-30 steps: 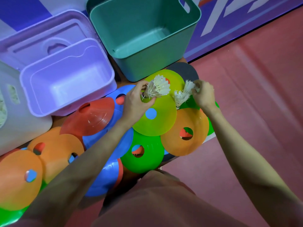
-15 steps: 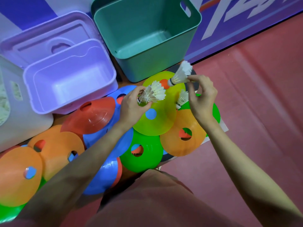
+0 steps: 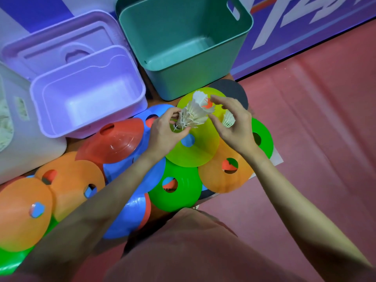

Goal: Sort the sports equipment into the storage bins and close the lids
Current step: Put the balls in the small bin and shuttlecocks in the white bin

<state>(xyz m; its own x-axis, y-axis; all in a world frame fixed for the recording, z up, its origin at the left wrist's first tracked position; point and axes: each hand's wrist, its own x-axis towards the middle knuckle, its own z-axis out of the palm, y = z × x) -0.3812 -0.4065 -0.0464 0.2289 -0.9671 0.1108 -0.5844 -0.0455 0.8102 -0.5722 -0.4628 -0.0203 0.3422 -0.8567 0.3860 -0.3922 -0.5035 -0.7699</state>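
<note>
White feathered shuttlecocks (image 3: 195, 115) stand out over a yellow-green disc cone (image 3: 193, 147). Around it lie orange (image 3: 219, 178), green (image 3: 179, 198), blue (image 3: 130, 216) and red disc cones (image 3: 118, 143). The bins are lilac (image 3: 89, 98) and teal (image 3: 183, 47); the floor (image 3: 315, 119) is red.

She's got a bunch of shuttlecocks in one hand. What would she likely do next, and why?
Probably pick up the loose shuttlecock with her right hand. Her left hand already holds stacked shuttlecocks, the right looks free, and that one lies just under it on the cones.
</note>
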